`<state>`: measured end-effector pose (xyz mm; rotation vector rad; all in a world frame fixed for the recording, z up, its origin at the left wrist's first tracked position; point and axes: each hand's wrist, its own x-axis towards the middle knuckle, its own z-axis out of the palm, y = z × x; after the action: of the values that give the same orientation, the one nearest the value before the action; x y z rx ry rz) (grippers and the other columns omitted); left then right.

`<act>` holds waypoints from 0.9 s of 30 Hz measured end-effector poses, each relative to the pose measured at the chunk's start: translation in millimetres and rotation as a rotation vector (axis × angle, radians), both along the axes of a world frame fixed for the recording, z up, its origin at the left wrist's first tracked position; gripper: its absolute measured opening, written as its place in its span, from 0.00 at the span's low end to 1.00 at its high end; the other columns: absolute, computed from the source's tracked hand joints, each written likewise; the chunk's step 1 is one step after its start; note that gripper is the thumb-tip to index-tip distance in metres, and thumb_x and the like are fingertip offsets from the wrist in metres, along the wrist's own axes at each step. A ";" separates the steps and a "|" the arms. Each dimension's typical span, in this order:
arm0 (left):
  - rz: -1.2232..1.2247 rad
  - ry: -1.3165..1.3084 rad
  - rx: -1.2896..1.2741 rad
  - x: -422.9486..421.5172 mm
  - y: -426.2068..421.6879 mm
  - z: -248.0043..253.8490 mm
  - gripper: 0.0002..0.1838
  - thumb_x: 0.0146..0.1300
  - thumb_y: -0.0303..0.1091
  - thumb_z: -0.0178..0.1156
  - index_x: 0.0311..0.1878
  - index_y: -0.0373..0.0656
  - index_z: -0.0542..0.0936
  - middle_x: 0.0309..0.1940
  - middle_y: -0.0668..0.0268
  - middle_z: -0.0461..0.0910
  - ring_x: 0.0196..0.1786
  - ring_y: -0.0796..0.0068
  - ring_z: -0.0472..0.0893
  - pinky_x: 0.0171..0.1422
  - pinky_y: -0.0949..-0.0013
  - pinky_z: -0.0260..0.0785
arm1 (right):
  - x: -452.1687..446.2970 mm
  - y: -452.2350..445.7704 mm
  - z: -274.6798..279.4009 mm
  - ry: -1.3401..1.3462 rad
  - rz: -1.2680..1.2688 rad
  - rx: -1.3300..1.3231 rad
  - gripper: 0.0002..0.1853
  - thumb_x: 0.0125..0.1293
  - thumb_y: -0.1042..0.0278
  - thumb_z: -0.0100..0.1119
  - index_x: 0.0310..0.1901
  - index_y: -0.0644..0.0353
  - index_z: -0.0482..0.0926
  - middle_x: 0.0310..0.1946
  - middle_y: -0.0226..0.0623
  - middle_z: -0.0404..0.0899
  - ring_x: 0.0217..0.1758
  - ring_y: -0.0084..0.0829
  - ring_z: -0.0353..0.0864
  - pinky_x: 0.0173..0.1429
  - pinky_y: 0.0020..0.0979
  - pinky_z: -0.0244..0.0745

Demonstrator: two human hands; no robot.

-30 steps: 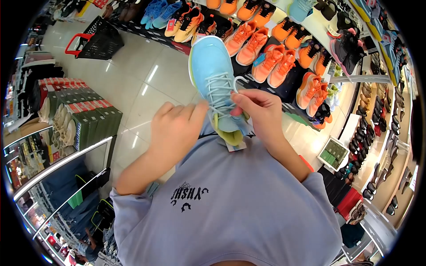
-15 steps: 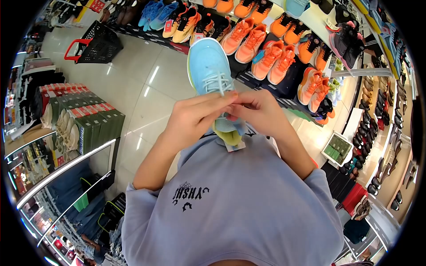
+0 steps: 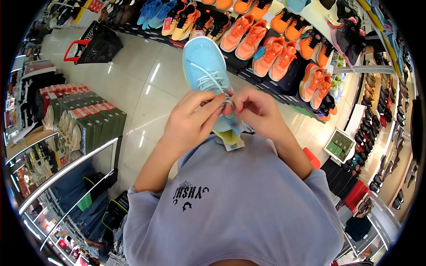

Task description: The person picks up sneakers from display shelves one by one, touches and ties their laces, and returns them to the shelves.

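A light blue shoe (image 3: 205, 57) points away from me, its toe at the top and its yellow-green heel lining near my shirt. Pale laces (image 3: 212, 81) cross its upper, and one loose end lies over the toe side. My left hand (image 3: 193, 116) pinches a lace at the shoe's left side. Close against it, my right hand (image 3: 256, 111) has its fingertips closed on the lace, with a small loop between the hands. A white tag (image 3: 235, 145) hangs at the heel. The hands hide the middle of the shoe.
Orange shoes (image 3: 253, 39) stand in rows on a display ahead and to the right. A black basket with a red handle (image 3: 95, 44) sits on the floor at the upper left. Stacked green boxes (image 3: 95, 122) are at the left, and shelves of dark shoes (image 3: 364, 133) at the right.
My left hand has come in from the left to meet my right hand at the laces. The shoe has shifted slightly left, and a lace end now lies across its front.
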<state>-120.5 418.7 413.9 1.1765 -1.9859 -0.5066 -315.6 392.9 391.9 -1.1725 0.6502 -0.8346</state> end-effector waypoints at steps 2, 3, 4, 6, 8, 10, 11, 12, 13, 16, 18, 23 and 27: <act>-0.025 -0.055 0.021 3.6 0.8 5.8 0.11 0.53 0.19 0.63 0.41 0.36 0.81 0.38 0.61 0.78 0.37 0.66 0.79 0.39 0.69 0.72 | 1.9 -2.5 -1.3 0.021 0.001 -0.081 0.07 0.56 0.86 0.48 0.32 0.63 0.73 0.32 0.31 0.78 0.38 0.20 0.77 0.63 0.32 0.67; -0.032 -0.137 0.032 4.4 0.3 10.0 0.10 0.53 0.19 0.62 0.41 0.35 0.80 0.37 0.61 0.77 0.38 0.65 0.78 0.40 0.66 0.72 | 2.4 -3.4 -1.5 0.044 -0.001 -0.166 0.07 0.55 0.86 0.49 0.31 0.63 0.74 0.30 0.31 0.78 0.35 0.20 0.76 0.68 0.35 0.64; -0.040 -0.219 0.041 5.4 -0.4 13.0 0.09 0.54 0.19 0.61 0.40 0.34 0.79 0.37 0.61 0.77 0.39 0.64 0.78 0.41 0.64 0.71 | 3.6 -3.3 -2.5 0.044 0.001 -0.166 0.07 0.55 0.86 0.49 0.31 0.63 0.74 0.30 0.31 0.78 0.35 0.20 0.76 0.68 0.35 0.64; -0.068 -0.244 0.099 8.2 -2.4 16.4 0.07 0.57 0.21 0.58 0.40 0.34 0.77 0.35 0.61 0.75 0.38 0.65 0.76 0.42 0.65 0.69 | 7.9 -3.9 -5.2 0.111 -0.044 -0.286 0.07 0.52 0.84 0.52 0.31 0.63 0.77 0.28 0.34 0.78 0.28 0.23 0.75 0.69 0.38 0.64; -0.099 -0.270 0.156 12.5 -4.2 16.9 0.04 0.60 0.22 0.56 0.39 0.34 0.75 0.34 0.62 0.74 0.38 0.67 0.75 0.42 0.65 0.68 | 10.7 -3.8 -1.4 0.140 -0.069 -0.350 0.07 0.51 0.83 0.53 0.32 0.63 0.78 0.28 0.35 0.78 0.26 0.25 0.74 0.67 0.37 0.66; -0.147 0.267 0.649 17.0 -5.7 14.6 0.04 0.66 0.25 0.50 0.37 0.35 0.73 0.32 0.65 0.71 0.36 0.74 0.71 0.42 0.71 0.64 | 12.6 -4.2 4.0 0.171 -0.099 -0.411 0.07 0.51 0.82 0.54 0.32 0.63 0.79 0.28 0.36 0.78 0.24 0.28 0.73 0.66 0.37 0.68; -0.151 0.266 0.650 17.4 -5.3 11.4 0.04 0.66 0.25 0.50 0.37 0.35 0.73 0.32 0.65 0.71 0.36 0.74 0.71 0.42 0.71 0.64 | 13.2 -4.5 7.2 0.222 -0.099 -0.466 0.07 0.50 0.80 0.57 0.32 0.62 0.78 0.28 0.35 0.78 0.25 0.30 0.74 0.62 0.36 0.72; -0.113 0.402 0.743 17.5 -3.4 6.7 0.05 0.67 0.26 0.50 0.37 0.35 0.73 0.32 0.63 0.72 0.35 0.70 0.71 0.42 0.70 0.65 | 13.8 -3.9 10.1 0.274 -0.099 -0.518 0.07 0.50 0.78 0.61 0.33 0.62 0.78 0.29 0.35 0.78 0.27 0.32 0.74 0.57 0.34 0.75; -0.073 0.538 0.835 17.5 -1.5 3.6 0.06 0.67 0.27 0.49 0.37 0.36 0.74 0.31 0.60 0.73 0.35 0.66 0.72 0.42 0.70 0.65 | 16.3 -2.3 13.4 0.276 -0.101 -0.515 0.07 0.50 0.78 0.61 0.33 0.62 0.78 0.29 0.35 0.78 0.27 0.32 0.74 0.57 0.34 0.75; -0.013 0.494 0.766 9.4 3.2 2.1 0.05 0.67 0.26 0.50 0.38 0.36 0.74 0.32 0.61 0.74 0.35 0.67 0.73 0.41 0.70 0.66 | 21.1 -1.0 15.1 0.376 -0.148 -0.606 0.09 0.51 0.76 0.65 0.34 0.61 0.77 0.30 0.33 0.77 0.32 0.35 0.76 0.48 0.33 0.77; -0.007 0.363 0.680 3.3 -0.5 16.6 0.04 0.65 0.26 0.52 0.38 0.36 0.74 0.32 0.62 0.75 0.34 0.68 0.74 0.40 0.71 0.67 | 19.0 -4.0 5.1 0.434 -0.153 -0.737 0.11 0.52 0.74 0.67 0.36 0.61 0.75 0.31 0.34 0.76 0.37 0.37 0.77 0.42 0.33 0.75; -0.067 0.187 0.402 12.5 -7.1 15.0 0.03 0.59 0.24 0.60 0.36 0.36 0.77 0.30 0.64 0.76 0.29 0.73 0.75 0.34 0.73 0.68 | -2.1 -11.4 4.5 0.297 -0.046 -0.670 0.05 0.54 0.76 0.62 0.29 0.64 0.74 0.39 0.39 0.80 0.48 0.43 0.79 0.48 0.34 0.74; 0.034 0.177 0.449 40.5 -6.5 -10.1 0.03 0.57 0.25 0.64 0.31 0.36 0.79 0.24 0.67 0.74 0.26 0.78 0.71 0.30 0.76 0.62 | -25.5 -17.2 -3.7 0.087 0.070 -0.534 0.05 0.55 0.78 0.59 0.23 0.66 0.75 0.52 0.46 0.78 0.65 0.52 0.69 0.58 0.42 0.68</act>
<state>-80.0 412.2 403.8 1.3735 -1.7459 -1.0406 -341.1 375.7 388.2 -1.7113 0.4623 -0.9311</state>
